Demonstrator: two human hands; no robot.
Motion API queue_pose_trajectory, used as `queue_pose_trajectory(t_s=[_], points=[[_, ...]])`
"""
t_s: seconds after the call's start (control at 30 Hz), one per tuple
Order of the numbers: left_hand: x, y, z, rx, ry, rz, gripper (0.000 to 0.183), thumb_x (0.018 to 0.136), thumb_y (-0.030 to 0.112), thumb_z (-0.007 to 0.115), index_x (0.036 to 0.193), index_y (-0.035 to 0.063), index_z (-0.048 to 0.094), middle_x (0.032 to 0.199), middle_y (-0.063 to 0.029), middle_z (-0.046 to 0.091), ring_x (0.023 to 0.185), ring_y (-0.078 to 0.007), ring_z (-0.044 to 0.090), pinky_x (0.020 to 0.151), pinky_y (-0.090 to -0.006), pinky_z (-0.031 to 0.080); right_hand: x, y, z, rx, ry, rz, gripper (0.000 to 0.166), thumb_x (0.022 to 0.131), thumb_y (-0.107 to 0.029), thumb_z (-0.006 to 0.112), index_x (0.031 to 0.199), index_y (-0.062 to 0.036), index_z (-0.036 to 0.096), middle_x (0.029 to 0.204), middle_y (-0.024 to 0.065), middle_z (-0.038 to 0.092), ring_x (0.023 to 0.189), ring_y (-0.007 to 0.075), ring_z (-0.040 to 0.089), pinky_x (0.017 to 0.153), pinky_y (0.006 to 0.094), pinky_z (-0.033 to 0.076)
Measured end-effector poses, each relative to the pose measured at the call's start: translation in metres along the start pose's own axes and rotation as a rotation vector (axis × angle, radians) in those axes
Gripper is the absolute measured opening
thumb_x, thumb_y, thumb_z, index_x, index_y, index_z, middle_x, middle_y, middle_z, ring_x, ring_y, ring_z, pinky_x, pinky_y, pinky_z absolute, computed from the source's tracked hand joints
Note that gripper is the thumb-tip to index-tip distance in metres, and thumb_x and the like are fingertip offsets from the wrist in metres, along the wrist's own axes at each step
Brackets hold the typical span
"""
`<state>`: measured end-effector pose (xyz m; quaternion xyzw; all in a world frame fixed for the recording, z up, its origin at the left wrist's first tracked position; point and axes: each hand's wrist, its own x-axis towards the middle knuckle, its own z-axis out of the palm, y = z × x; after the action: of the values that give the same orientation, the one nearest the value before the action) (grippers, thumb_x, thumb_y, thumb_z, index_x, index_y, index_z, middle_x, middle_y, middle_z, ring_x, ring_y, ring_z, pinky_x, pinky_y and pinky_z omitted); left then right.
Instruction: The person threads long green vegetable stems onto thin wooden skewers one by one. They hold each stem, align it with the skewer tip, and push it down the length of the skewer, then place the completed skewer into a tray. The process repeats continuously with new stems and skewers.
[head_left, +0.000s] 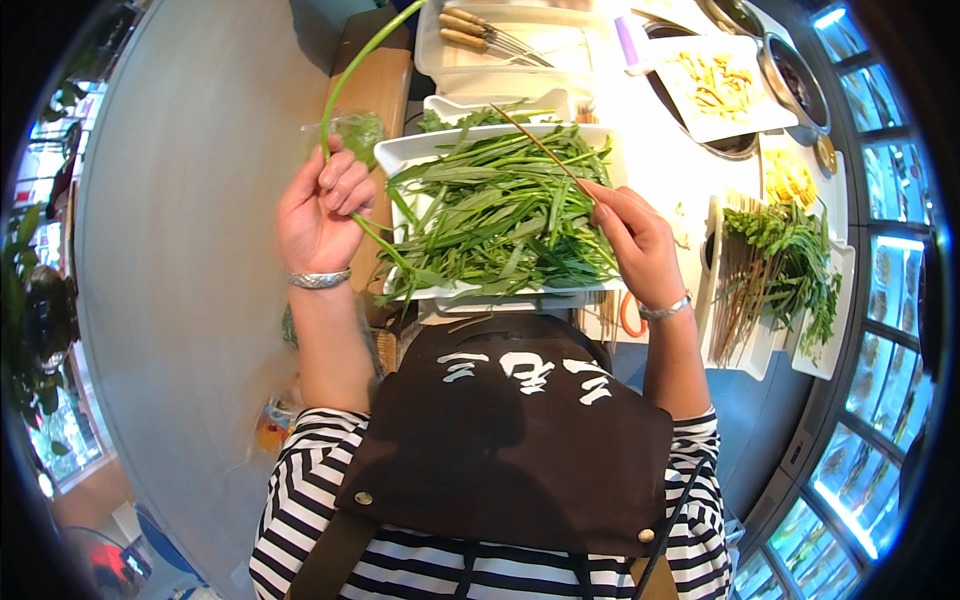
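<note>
My left hand (327, 210) is closed round a long green stem of leafy vegetable (358, 60), which arches up past the top edge; its leafy lower end reaches the tray's left corner. My right hand (637, 240) pinches a thin wooden skewer (541, 148) that slants up and left over the greens. Between the hands, a white tray (388, 159) holds a heap of long-leaved green vegetables (502, 210). The skewer and the held stem are apart.
Behind stands a plastic bin (427, 45) with wooden-handled metal skewers (465, 30). At right are a tray of skewered greens (780, 262), a white plate of pale strips (675, 112) and metal bowls (795, 82). Orange-handled scissors (632, 315) lie near my right wrist.
</note>
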<state>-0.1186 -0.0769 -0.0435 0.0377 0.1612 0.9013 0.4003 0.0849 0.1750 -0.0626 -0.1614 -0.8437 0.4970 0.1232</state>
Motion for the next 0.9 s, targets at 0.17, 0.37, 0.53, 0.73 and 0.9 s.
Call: queue_pose_trajectory(t_s=[0.17,0.37,0.53,0.73,0.9], points=[[-0.005,0.001,0.010,-0.215,0.009,0.039,0.014,0.092,0.005,0.044,0.102,-0.0025,0.050,0.066,0.0012,0.036,0.053,-0.0080,0.030,0.050,-0.0224,0.026,-0.014,-0.006,0.003,0.321,0.002,0.092,0.027,0.088,0.000,0.050,0.113,-0.0017,0.059,0.080,0.0018,0.059,0.067,0.0072,0.051,0.063,0.0212,0.043],[-0.011,0.008,0.022,-0.431,0.026,0.193,0.011,0.091,0.001,0.039,0.098,-0.0031,0.047,0.065,0.0002,0.038,0.051,-0.0084,0.031,0.050,-0.0238,0.025,-0.024,0.012,0.000,0.560,0.046,0.181,0.014,0.091,-0.004,0.052,0.101,0.0023,0.059,0.080,0.0000,0.055,0.069,0.0058,0.048,0.060,0.0180,0.038],[-0.013,0.006,0.028,-0.476,0.048,0.233,0.013,0.090,0.000,0.037,0.098,-0.0032,0.046,0.064,-0.0002,0.039,0.051,-0.0088,0.032,0.050,-0.0242,0.025,-0.028,0.015,0.001,0.627,0.043,0.229,0.013,0.091,-0.006,0.053,0.101,0.0009,0.059,0.077,-0.0008,0.055,0.068,0.0041,0.047,0.057,0.0164,0.035],[-0.013,-0.005,0.035,-0.483,0.040,0.199,0.013,0.089,-0.001,0.037,0.098,-0.0029,0.046,0.064,0.0000,0.039,0.051,-0.0087,0.032,0.050,-0.0240,0.025,-0.027,0.006,-0.003,0.645,0.038,0.188,0.013,0.091,-0.008,0.053,0.100,0.0006,0.059,0.076,-0.0009,0.054,0.067,0.0038,0.046,0.056,0.0162,0.034],[-0.014,-0.013,0.041,-0.487,-0.022,0.148,0.014,0.089,-0.001,0.037,0.101,-0.0027,0.045,0.065,0.0004,0.039,0.051,-0.0082,0.032,0.050,-0.0232,0.026,-0.027,-0.009,-0.004,0.610,0.025,0.161,0.012,0.090,-0.006,0.055,0.098,0.0015,0.059,0.080,-0.0007,0.055,0.067,0.0035,0.046,0.056,0.0167,0.034]])
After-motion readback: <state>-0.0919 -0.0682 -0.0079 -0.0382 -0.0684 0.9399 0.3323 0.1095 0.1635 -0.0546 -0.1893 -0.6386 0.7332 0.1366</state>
